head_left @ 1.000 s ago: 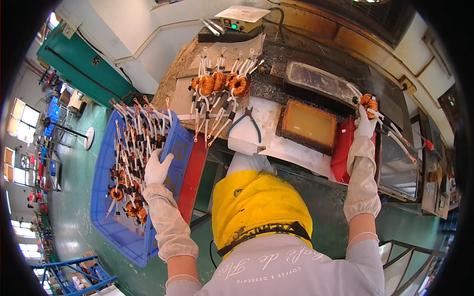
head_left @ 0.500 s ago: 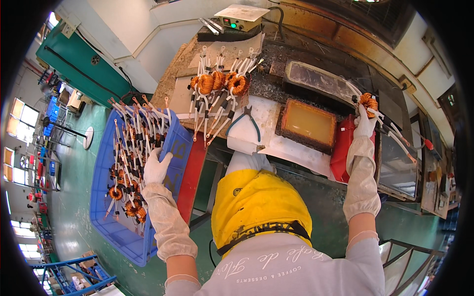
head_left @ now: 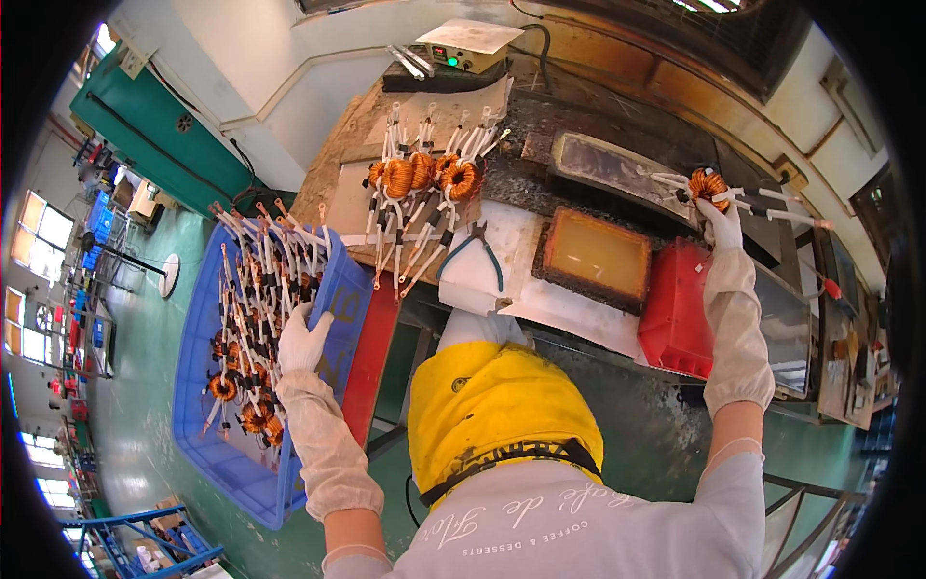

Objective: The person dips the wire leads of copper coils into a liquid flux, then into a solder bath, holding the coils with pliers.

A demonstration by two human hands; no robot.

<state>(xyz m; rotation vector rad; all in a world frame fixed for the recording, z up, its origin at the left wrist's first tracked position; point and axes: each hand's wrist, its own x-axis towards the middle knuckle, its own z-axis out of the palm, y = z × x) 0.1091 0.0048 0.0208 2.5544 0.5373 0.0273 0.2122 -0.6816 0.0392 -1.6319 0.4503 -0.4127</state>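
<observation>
Copper-wound toroidal coil is sitting in the gloved right hand, fingers and thumb clamping its lower edge, at the right end of the workbench; white leads are sticking out both sides, left ones reaching over the end of the long grey-topped tray. Gloved left hand is lying at the blue crate, beside more leaded coils; can't tell whether it's gripping anything. Hands are staying well apart. Red bin is standing below the right hand, beside the amber-filled pan. Pliers are lying near the coil cluster.
</observation>
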